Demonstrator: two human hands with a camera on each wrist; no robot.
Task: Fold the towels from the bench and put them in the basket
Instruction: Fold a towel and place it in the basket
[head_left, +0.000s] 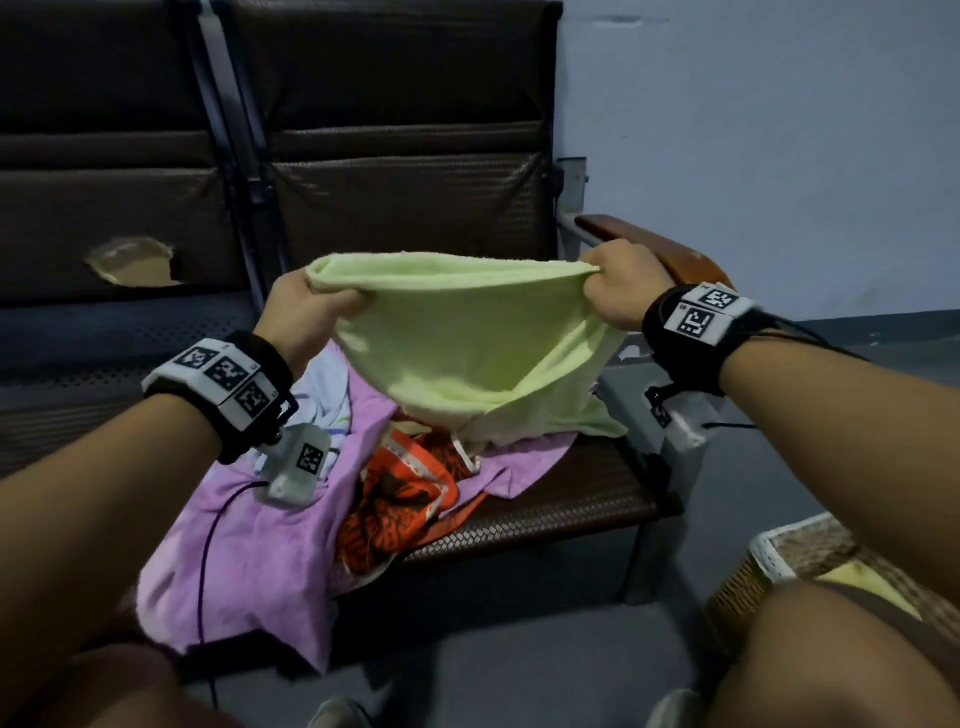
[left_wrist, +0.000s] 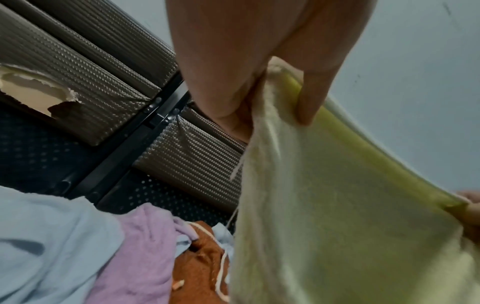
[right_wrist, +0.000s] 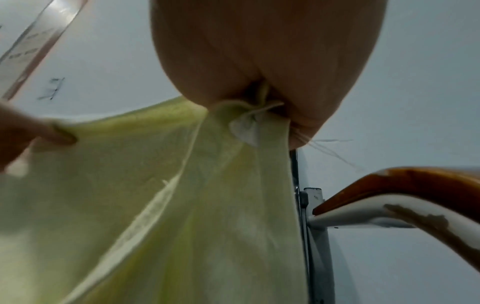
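A light green towel (head_left: 467, 338) hangs stretched between both hands above the bench seat (head_left: 561, 499). My left hand (head_left: 311, 306) pinches its upper left corner, thumb and fingers curled on the cloth (left_wrist: 280, 98). My right hand (head_left: 613, 280) grips the upper right corner, bunched in the fist (right_wrist: 249, 111). The towel's lower end droops onto a heap of other towels: a purple one (head_left: 260, 545), an orange patterned one (head_left: 400, 499) and a pale blue one (left_wrist: 46, 246). A wicker basket (head_left: 763, 561) stands on the floor at the lower right, something pale yellow inside.
The dark padded bench back (head_left: 395, 197) has a torn hole (head_left: 135, 262) on the left seat. A wooden armrest (head_left: 660, 249) juts just behind my right hand. A pale wall (head_left: 779, 156) rises on the right. My knees fill the bottom corners.
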